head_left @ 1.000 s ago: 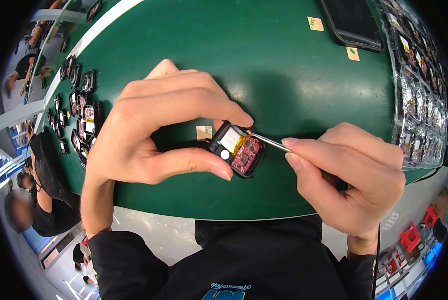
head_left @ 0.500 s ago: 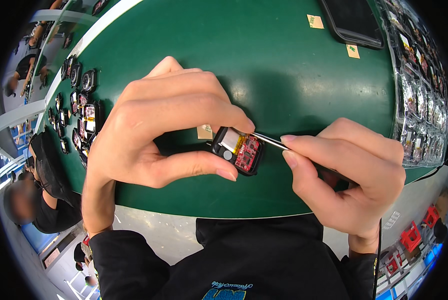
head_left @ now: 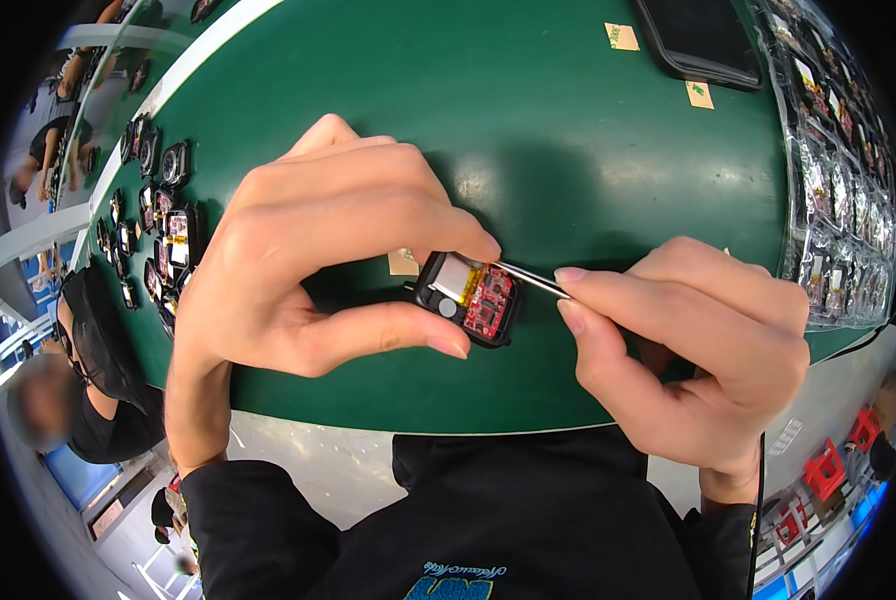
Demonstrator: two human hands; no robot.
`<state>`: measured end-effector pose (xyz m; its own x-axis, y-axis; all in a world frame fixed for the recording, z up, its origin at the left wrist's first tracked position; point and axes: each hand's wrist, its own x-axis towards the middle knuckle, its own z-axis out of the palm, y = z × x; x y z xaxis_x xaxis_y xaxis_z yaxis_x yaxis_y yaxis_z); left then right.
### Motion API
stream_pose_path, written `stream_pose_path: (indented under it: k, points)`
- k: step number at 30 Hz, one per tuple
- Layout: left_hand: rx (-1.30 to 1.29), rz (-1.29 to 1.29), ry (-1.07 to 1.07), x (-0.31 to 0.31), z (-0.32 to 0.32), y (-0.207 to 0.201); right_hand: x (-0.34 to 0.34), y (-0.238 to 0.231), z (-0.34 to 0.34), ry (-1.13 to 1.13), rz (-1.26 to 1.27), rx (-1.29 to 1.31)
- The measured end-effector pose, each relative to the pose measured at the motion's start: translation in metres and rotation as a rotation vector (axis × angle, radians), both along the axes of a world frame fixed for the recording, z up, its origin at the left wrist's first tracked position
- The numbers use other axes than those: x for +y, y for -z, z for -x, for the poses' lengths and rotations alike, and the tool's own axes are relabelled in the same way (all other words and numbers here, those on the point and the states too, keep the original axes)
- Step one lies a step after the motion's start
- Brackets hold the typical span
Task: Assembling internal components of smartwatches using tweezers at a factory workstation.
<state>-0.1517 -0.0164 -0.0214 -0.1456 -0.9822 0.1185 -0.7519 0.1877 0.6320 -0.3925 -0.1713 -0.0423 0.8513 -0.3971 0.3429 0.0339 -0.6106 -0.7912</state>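
Between the thumb and index finger of my left hand (head_left: 318, 250) is an opened black watch case (head_left: 468, 298), tilted above the green table. A red circuit board, a silver battery with yellow tape and a small round grey disc show inside it. My right hand (head_left: 698, 350) pinches metal tweezers (head_left: 533, 277) between thumb and fingertips. Their tips reach the case's upper edge, right by my left index fingertip; whether they grip anything there is too small to tell.
Several opened watch cases (head_left: 178, 240) lie at the table's left side. On the right, clear plastic trays (head_left: 833, 220) hold more such parts. A black phone-like device (head_left: 703, 40) lies at the far right near paper stickers (head_left: 622, 37). A person (head_left: 98, 380) sits at the left.
The view has shifted slightly. My left hand still holds the watch case in much the same pose, and the tweezers stay at its upper edge.
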Motion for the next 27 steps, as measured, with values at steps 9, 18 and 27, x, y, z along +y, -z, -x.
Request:
stream_pose_path:
  k: [9,18,27]
  points:
    - [-0.016,-0.021,-0.019,-0.001,0.000,-0.004,-0.001,0.013,0.000,-0.051,0.071,-0.128]
    - [-0.099,0.016,-0.038,-0.006,0.012,-0.015,-0.008,-0.006,0.017,-0.070,-0.164,-0.205]
    - [0.224,0.128,-0.365,-0.061,-0.020,-0.040,-0.001,0.007,0.025,-0.217,-0.202,-0.225]
